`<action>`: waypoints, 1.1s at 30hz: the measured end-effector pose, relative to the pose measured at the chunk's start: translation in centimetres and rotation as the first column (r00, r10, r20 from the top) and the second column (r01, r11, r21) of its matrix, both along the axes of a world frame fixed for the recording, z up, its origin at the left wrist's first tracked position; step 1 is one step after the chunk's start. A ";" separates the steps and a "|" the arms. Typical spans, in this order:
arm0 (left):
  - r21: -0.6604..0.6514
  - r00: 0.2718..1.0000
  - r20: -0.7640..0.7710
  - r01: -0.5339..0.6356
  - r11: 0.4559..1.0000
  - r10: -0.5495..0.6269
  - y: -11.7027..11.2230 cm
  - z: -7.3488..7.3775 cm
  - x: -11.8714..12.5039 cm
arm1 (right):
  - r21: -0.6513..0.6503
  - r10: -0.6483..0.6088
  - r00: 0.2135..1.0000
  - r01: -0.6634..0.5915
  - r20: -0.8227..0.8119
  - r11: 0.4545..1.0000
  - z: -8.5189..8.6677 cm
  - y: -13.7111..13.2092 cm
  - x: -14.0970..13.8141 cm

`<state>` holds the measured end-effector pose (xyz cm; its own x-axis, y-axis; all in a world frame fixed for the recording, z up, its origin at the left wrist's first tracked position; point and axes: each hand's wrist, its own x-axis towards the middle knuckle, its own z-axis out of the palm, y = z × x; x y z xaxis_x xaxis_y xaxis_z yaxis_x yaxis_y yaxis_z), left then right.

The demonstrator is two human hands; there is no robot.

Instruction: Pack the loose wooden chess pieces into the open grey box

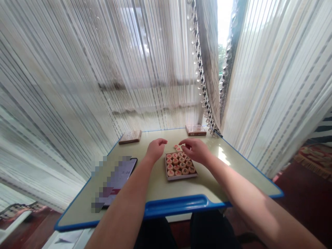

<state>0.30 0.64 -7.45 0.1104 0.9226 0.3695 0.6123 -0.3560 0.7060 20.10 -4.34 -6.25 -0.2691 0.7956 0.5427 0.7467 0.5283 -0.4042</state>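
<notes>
An open square box [181, 178] on the table holds round wooden Chinese chess pieces [176, 167] in rows, marked with red or black characters. Just beyond its far edge lie a few loose chess pieces [177, 149] with red marks. My left hand [155, 150] hovers left of these loose pieces, fingers pointing right, with nothing visible in it. Over the box's far right corner is my right hand [195, 149]. Its fingers are bent and apart, the tips close to the loose pieces, and it covers part of the back row. Whether a fingertip touches a piece, I cannot tell.
A flat box [130, 137] rests at the table's back left, and a second flat box [196, 130] at the back right. A tablet or phone [126, 173], partly blurred out, lies left of my left forearm. The table [160, 186] has a blue edge; string curtains [155, 69] hang behind it.
</notes>
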 end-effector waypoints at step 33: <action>-0.069 0.934 -0.323 0.134 0.989 -0.150 -1.3 -0.6 1.1 | -0.169 -0.050 0.992 0.030 -0.118 0.985 -1.7 2.4 1.7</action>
